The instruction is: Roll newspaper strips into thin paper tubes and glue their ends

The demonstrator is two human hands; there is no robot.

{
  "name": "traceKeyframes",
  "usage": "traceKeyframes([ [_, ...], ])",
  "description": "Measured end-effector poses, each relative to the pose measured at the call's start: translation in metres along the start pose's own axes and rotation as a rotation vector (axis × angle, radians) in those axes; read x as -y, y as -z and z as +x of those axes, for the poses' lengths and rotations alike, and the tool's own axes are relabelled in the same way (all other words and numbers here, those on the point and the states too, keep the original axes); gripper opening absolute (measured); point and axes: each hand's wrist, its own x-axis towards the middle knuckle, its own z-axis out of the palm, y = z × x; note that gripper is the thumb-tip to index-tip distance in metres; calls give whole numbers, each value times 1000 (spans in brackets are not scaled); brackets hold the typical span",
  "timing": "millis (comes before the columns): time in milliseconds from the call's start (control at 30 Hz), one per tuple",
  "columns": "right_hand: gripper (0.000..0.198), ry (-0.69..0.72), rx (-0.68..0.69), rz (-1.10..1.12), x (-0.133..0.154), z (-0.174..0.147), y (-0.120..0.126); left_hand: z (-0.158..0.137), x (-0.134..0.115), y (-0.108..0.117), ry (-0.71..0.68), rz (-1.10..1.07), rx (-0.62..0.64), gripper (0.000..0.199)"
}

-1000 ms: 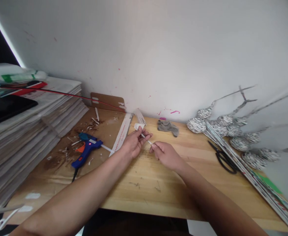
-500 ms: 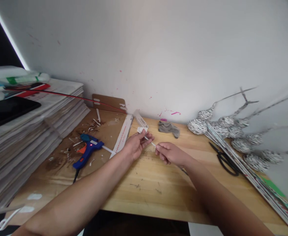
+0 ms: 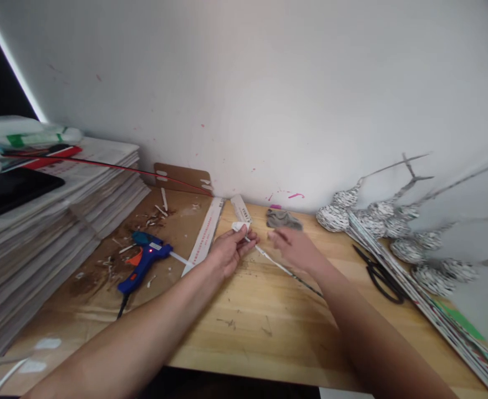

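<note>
My left hand is closed on one end of a thin rolled paper stick, thumb against fingers. A small white paper flap sticks out above that thumb. The stick slants down to the right from my left hand, and its far end passes behind my right forearm. My right hand is above the stick and apart from it, close to a crumpled grey cloth. Motion blurs its fingers, so I cannot make out whether they pinch anything.
At left a blue glue gun lies on stained cardboard, beside a tall stack of newspapers. Black scissors, long paper sticks and several woven paper balls lie at right. A paper strip is near the wall.
My right hand has let go of the paper stick and moved up and right, towards the grey cloth. More of the stick now shows. My left hand keeps its hold.
</note>
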Motion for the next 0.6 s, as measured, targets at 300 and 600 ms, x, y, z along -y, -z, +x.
traceKeyframes([
  [300,31,-132,-205,-455,-43,56,-4,1,0,-1,7,15,-22,9],
  [600,36,-23,-499,-227,-14,36,6,-1,2,0,4,8,-5,10],
])
